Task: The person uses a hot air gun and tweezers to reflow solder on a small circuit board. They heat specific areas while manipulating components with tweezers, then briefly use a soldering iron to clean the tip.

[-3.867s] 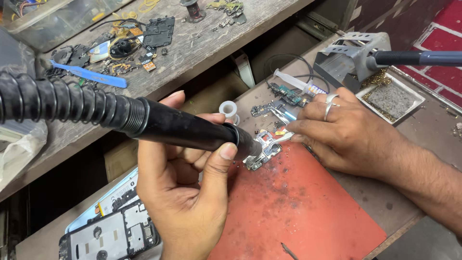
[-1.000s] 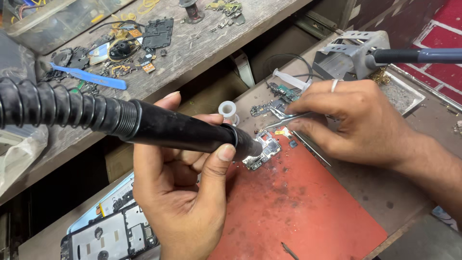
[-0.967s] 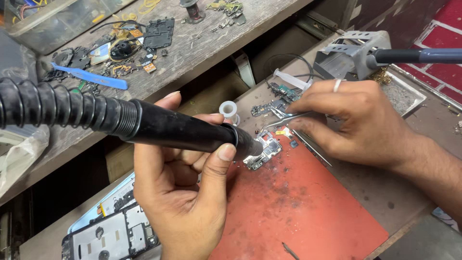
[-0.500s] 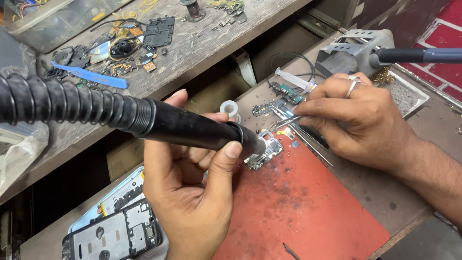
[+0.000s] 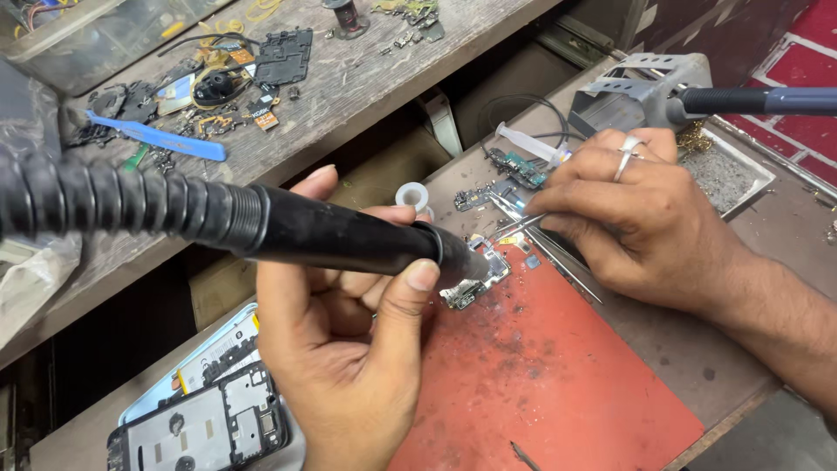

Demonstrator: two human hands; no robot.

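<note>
My left hand [image 5: 349,349] grips a black hot-air wand [image 5: 340,237] with a ribbed hose [image 5: 113,205]. Its nozzle points down at a small circuit board [image 5: 475,279] on the red mat [image 5: 540,375]. My right hand [image 5: 645,227], with two rings on it, pinches metal tweezers [image 5: 523,225] whose tips reach the board's far edge. The board is partly hidden by the nozzle.
An opened phone body [image 5: 200,427] lies at the lower left. Behind the mat are a syringe [image 5: 527,144], small green boards [image 5: 514,166], a white ring [image 5: 412,194], a grey tool stand [image 5: 645,83] and a metal tray [image 5: 732,170]. The rear wooden shelf [image 5: 288,113] holds scattered parts and a blue pry tool [image 5: 157,139].
My right hand has shifted slightly back and left, keeping the tweezers at the board. The wand has stayed aimed at the board; a small orange glow seen at the board earlier is gone.
</note>
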